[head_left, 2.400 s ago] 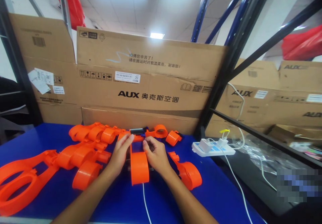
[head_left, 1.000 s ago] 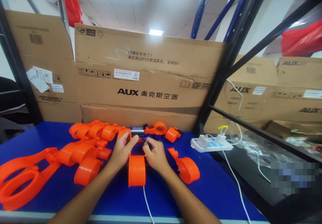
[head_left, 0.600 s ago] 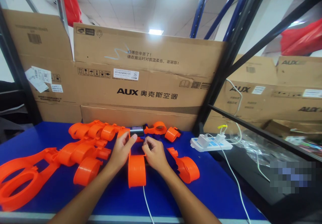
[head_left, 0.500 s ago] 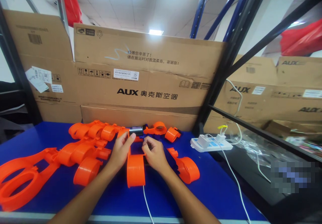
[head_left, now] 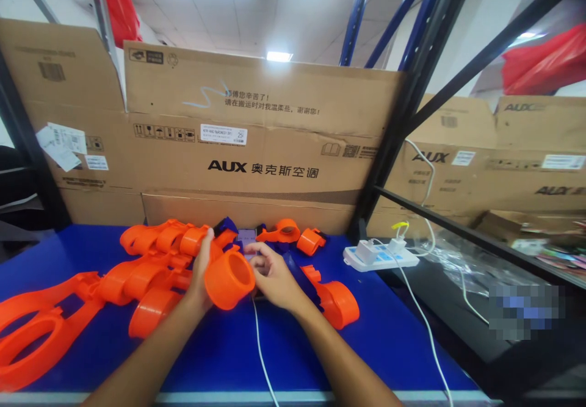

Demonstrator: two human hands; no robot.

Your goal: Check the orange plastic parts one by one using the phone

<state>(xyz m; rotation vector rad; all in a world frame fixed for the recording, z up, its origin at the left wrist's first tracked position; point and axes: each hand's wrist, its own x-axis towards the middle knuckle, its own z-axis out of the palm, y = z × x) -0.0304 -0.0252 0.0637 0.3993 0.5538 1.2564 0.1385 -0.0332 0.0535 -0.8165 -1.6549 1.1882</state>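
My left hand [head_left: 199,273] grips an orange plastic holder with a ring-shaped end [head_left: 227,279], tilted up so its round opening faces me. My right hand [head_left: 271,276] is curled at the holder's far end, fingers pinched beside a small dark device with a screen [head_left: 246,237]; what the fingers hold I cannot make out. A white cable [head_left: 260,352] runs from under my hands toward the table's front edge. Everything rests over the blue table [head_left: 220,358].
More orange holders lie to the left [head_left: 151,273] and far left [head_left: 32,327], one at the right [head_left: 336,300], others at the back [head_left: 284,231]. A white power strip with chargers [head_left: 379,254] sits at right. Cardboard boxes [head_left: 256,151] and a black rack post [head_left: 389,138] stand behind.
The orange holder, which lay flat between my hands, is lifted and tipped up by my left hand, ring end toward me. My right hand stays by the small device.
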